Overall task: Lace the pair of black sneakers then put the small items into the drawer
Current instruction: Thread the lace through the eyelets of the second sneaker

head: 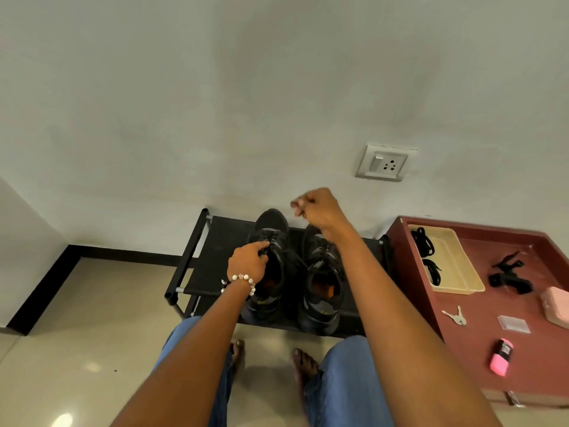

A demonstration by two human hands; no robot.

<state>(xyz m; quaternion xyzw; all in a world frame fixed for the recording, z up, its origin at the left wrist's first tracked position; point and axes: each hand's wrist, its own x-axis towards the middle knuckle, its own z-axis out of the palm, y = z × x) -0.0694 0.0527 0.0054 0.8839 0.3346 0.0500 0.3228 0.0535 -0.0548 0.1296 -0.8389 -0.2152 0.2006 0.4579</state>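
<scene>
On the shoe rack [215,241], the left sneaker [271,266] is pinned by the left hand [248,261]; a lace end is pinched and drawn upward by the right hand [314,208]. Overpulling risks unthreading the lace from its eyelets.

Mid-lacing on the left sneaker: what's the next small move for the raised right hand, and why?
Probably bring the right hand back down toward the left sneaker to thread the next eyelet. It is raised, fingers pinched as if drawing a black lace taut, while the left hand grips the shoe's tongue area.
</scene>
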